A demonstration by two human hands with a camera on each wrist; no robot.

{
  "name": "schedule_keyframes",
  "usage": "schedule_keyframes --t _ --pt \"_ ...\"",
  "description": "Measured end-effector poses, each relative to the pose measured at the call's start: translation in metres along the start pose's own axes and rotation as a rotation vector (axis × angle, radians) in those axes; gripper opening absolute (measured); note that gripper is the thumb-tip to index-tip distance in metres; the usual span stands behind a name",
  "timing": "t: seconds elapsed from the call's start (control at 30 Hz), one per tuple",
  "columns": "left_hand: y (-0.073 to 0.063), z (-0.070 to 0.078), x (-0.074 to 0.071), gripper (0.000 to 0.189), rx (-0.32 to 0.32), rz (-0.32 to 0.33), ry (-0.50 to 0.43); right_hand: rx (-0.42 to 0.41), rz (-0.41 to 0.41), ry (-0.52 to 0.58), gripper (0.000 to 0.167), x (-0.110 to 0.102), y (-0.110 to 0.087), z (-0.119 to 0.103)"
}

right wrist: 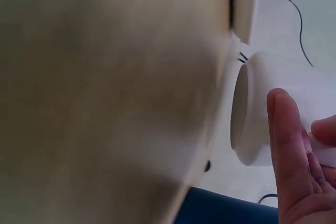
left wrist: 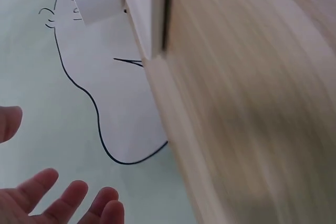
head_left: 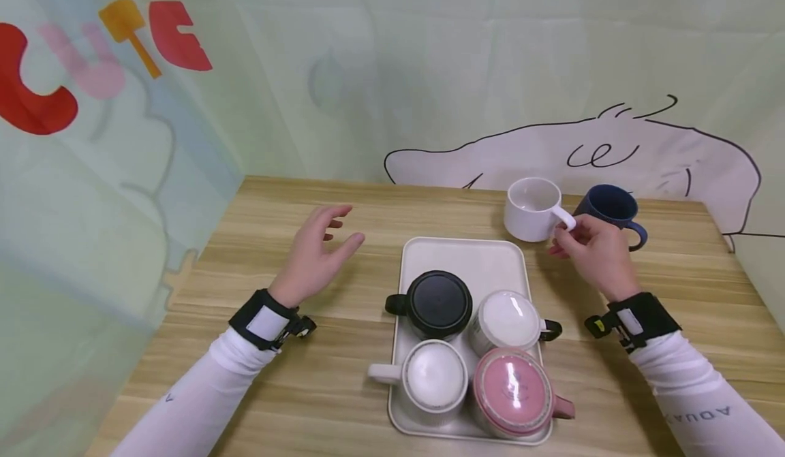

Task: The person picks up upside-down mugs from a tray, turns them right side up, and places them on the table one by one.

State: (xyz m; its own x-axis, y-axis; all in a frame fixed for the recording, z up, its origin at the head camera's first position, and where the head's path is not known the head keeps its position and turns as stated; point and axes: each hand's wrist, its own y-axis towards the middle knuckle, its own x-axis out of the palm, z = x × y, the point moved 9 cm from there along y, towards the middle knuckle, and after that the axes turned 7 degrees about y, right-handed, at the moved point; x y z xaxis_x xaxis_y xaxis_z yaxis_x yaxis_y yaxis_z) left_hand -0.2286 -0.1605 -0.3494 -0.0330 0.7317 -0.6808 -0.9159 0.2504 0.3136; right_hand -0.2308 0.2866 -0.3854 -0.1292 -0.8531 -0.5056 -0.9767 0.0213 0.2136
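Toward the far edge of the wooden surface (head_left: 334,389), your right hand (head_left: 596,254) pinches the handle (head_left: 563,218) of a white mug (head_left: 527,224), which sits mouth up just beyond the tray (head_left: 456,256). Whether its base touches the wood, you cannot tell from these views. Just right of it is a dark blue mug (head_left: 597,201), also mouth up, partly hidden behind that hand. Your left hand (head_left: 314,258) is to the left of the tray, holding nothing, its fingers loosely bent and its thumb apart from them. In front of you, four mugs stand upside down on the tray: a black mug (head_left: 441,305) and a white-handled mug (head_left: 434,377) with handles to the left, a black-handled mug (head_left: 508,321) and a pink mug (head_left: 514,390) with handles to the right.
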Motion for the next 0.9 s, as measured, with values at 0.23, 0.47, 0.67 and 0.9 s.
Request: schedule_keyframes --t 0.23,0.47,0.67,0.9 --pt "-0.014 -0.011 -0.007 0.056 0.017 0.017 0.087 0.008 0.015 0.047 0.017 0.000 -0.001 0.010" --pt "-0.021 -0.016 -0.007 0.060 0.033 -0.007 0.181 0.050 -0.015 0.043 0.018 -0.002 -0.001 0.015" --pt "-0.022 -0.016 -0.011 0.067 0.074 -0.005 0.268 0.085 -0.046 0.072 0.018 -0.002 -0.002 0.019" --pt "-0.024 -0.017 -0.009 0.076 0.089 -0.033 0.378 0.099 -0.105 0.097 0.019 0.000 -0.002 0.023"
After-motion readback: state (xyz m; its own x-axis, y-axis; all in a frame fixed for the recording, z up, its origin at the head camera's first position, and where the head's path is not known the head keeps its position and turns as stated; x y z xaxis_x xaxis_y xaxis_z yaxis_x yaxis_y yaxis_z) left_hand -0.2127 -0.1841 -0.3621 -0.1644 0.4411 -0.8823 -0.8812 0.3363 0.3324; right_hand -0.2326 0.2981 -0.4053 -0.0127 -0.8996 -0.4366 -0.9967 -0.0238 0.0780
